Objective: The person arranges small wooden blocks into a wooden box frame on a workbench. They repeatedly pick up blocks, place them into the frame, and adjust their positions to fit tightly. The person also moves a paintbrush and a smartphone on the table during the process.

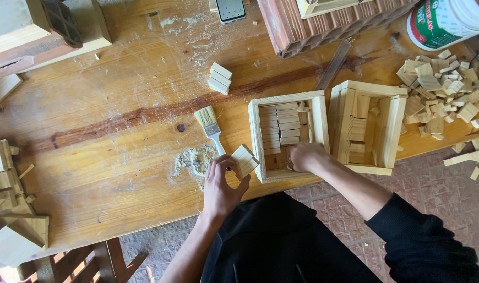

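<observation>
My left hand [221,184] holds a small stack of flat wooden blocks [245,160] at the table's front edge, just left of a square wooden box [319,116]. My right hand [304,156] reaches into that box at its near side, fingers curled on the small wooden pieces [281,124] lined up inside. What the fingers grip is hidden. A paintbrush [210,126] lies on the table right behind my left hand.
A second wooden box [394,126] stands right of the first. A heap of small blocks [443,94] lies at the right, three stacked blocks [219,78] farther back. A brick [323,23], a white tub [449,18], a phone [231,9] and wooden parts [9,209] ring the table.
</observation>
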